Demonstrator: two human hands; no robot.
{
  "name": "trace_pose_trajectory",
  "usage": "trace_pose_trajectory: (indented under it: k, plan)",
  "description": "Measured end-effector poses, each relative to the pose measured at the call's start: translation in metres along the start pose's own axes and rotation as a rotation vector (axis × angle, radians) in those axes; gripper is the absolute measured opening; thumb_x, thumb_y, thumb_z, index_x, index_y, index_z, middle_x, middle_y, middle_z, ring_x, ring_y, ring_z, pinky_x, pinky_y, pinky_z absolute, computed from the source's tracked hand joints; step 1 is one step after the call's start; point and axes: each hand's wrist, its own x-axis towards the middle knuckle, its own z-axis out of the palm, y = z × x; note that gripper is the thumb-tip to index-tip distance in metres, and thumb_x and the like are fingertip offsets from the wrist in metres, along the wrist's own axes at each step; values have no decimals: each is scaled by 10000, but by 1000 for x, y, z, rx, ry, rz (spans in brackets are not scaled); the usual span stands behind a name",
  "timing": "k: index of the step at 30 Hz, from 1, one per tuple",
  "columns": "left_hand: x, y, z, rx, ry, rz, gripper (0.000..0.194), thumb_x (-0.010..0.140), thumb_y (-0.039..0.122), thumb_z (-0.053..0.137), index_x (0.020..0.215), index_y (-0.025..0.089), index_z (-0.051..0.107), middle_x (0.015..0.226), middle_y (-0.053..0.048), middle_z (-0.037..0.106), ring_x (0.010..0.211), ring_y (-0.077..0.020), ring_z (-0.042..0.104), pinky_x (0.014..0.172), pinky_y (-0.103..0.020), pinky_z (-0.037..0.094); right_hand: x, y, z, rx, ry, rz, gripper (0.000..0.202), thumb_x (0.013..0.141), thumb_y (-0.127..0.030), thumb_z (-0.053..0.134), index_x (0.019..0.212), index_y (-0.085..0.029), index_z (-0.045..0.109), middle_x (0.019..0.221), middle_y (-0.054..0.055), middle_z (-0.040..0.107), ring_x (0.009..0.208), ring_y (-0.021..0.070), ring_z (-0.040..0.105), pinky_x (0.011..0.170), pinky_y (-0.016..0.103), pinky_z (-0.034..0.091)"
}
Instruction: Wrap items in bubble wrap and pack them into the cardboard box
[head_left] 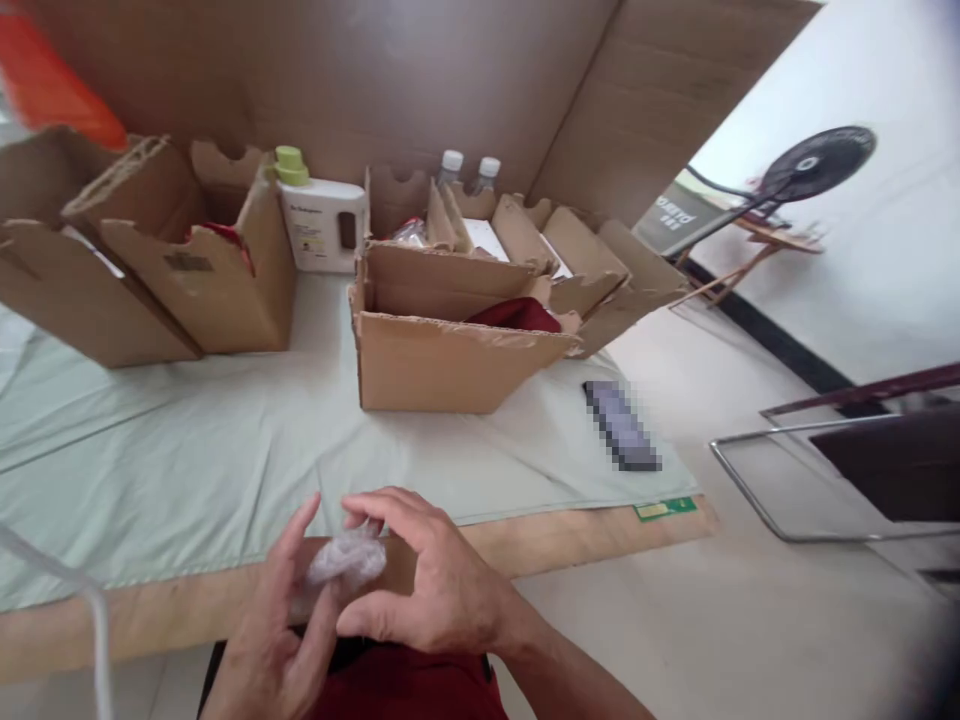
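A crumpled ball of clear plastic [346, 560] sits between my hands at the table's front edge. My left hand [289, 610] holds it between thumb and fingers, the thumb in front. My right hand [431, 580] curves round the plastic's right side, its fingers and thumb apart, with nothing seen in its grasp. Beyond the hands, an open cardboard box [427, 365] stands on the pale green cloth [300, 440], with dark red fabric [517, 315] inside.
More cardboard boxes [217, 290] line the back, with a white bottle [322, 225] between them. A dark phone-like object [621, 425] lies at the cloth's right. A white cable [97, 620] hangs at the near left. A metal-framed chair [885, 460] and a fan [817, 163] stand to the right.
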Motion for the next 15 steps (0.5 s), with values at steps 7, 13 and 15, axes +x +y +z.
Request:
trace_pose_trajectory:
  k: [7, 13, 15]
  plan:
    - [18, 14, 26, 90, -161, 324, 540, 1049, 345, 454, 1581, 329, 364, 1271, -98, 723, 1120, -242, 732, 937, -368, 626, -8, 5, -43, -183, -71, 39, 183, 808, -61, 644, 891, -217, 690, 831, -16, 688, 766, 144, 623, 780, 280, 491]
    - [94, 65, 20, 262, 192, 496, 670, 965, 247, 625, 1581, 306, 368, 1617, -133, 423, 1485, -305, 450, 1140, -465, 503, -19, -19, -147, -183, 39, -105, 147, 909, -179, 655, 992, -283, 719, 851, 1, 707, 751, 147, 683, 667, 242, 537]
    - [128, 81, 23, 281, 325, 571, 718, 937, 191, 656, 1582, 298, 359, 1669, -143, 326, 1521, -311, 389, 1157, -484, 479, -21, -28, -184, -266, 289, -194, 167, 920, -234, 681, 1048, -334, 722, 904, 16, 727, 826, 177, 713, 696, 260, 566]
